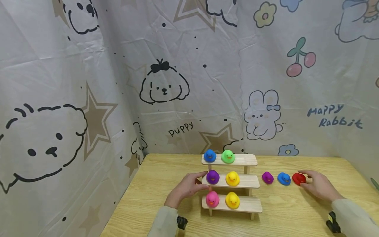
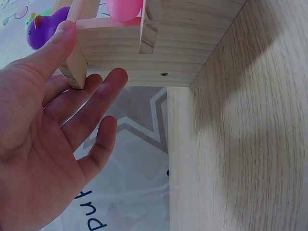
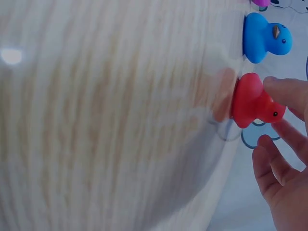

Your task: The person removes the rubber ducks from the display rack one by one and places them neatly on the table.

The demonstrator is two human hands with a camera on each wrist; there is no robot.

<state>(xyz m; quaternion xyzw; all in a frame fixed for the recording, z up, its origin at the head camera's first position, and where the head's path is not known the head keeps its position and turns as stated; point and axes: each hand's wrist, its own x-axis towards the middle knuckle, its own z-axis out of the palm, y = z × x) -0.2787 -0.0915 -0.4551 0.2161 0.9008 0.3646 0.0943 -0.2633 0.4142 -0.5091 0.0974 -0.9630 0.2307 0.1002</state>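
At its left end, my left hand (image 1: 188,186) holds the middle board of a three-step wooden display shelf (image 1: 248,181). In the left wrist view the thumb lies on the board's edge and fingers reach behind it. A purple duck (image 1: 213,177) sits close to that thumb. To the right of the shelf, my right hand (image 1: 319,186) pinches a red toy duck (image 3: 249,99) between thumb and fingers. The duck's base appears to rest on the table. Left of it stand a blue duck (image 1: 284,179) and a magenta duck (image 1: 267,178) in a row.
On the top step sit a blue duck (image 1: 210,156) and a green duck (image 1: 228,156). A yellow duck (image 1: 232,178) shares the middle step. The lowest step bears a pink duck (image 1: 212,199) and another yellow duck (image 1: 232,200). A printed curtain (image 1: 183,82) hangs behind the wooden table (image 1: 160,171).
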